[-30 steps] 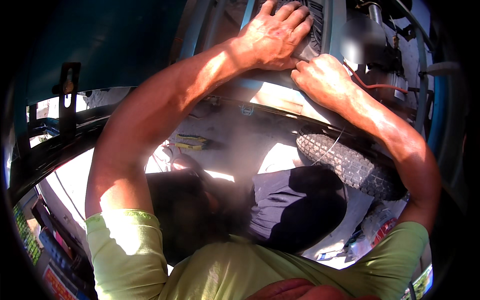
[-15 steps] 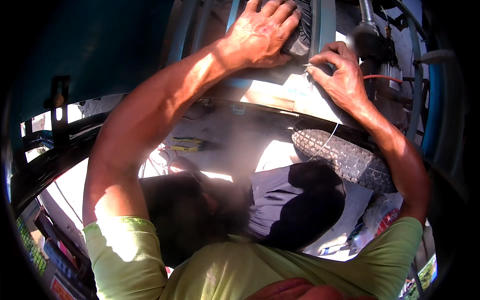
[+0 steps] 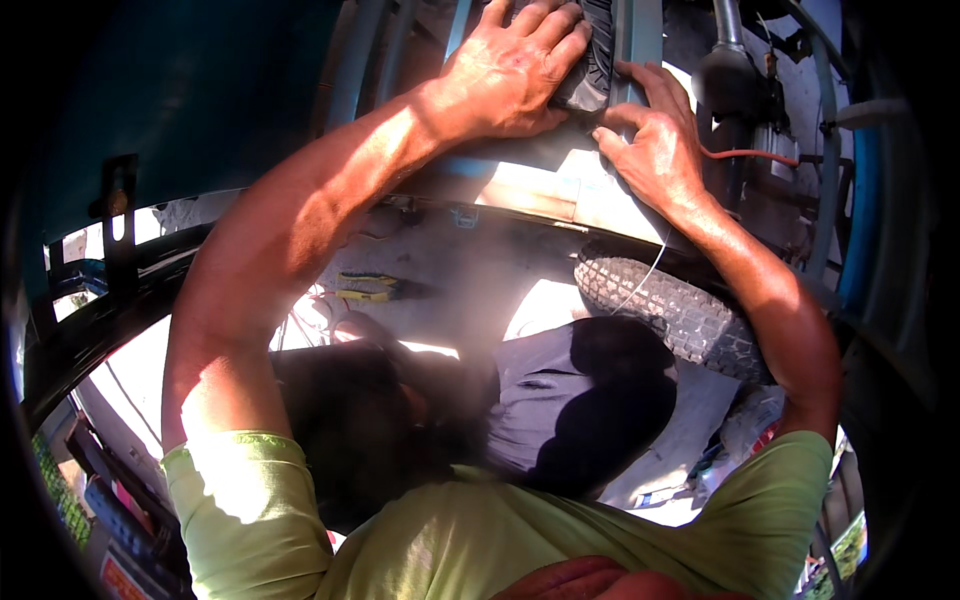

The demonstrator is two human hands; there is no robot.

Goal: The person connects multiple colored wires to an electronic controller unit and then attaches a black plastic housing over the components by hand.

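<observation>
My left hand [image 3: 520, 70] lies palm down with its fingers spread on a black ribbed piece [image 3: 590, 60], which looks like rubber and is set between blue-grey metal bars. To its right, my right hand [image 3: 655, 145] is at the edge of a light metal panel [image 3: 580, 175]. Its thumb and forefinger close toward each other, and its other fingers reach up against a blue-grey bar [image 3: 640, 50]. Whatever is between those fingertips is hidden. A thin white wire [image 3: 648, 272] hangs below the right wrist, in front of a knobbly tyre [image 3: 665, 310].
Yellow-handled pliers [image 3: 365, 286] lie on the ground below the panel. An orange hose [image 3: 750, 154] runs right of my right hand, near a metal tube with a dark joint [image 3: 728, 75]. A large dark-blue panel [image 3: 200, 90] stands at left. My knees are under the panel's edge.
My right hand has shifted slightly left, and its outer fingers have stretched upward. The small pointed tip between thumb and forefinger no longer shows. My left hand stays on the black piece.
</observation>
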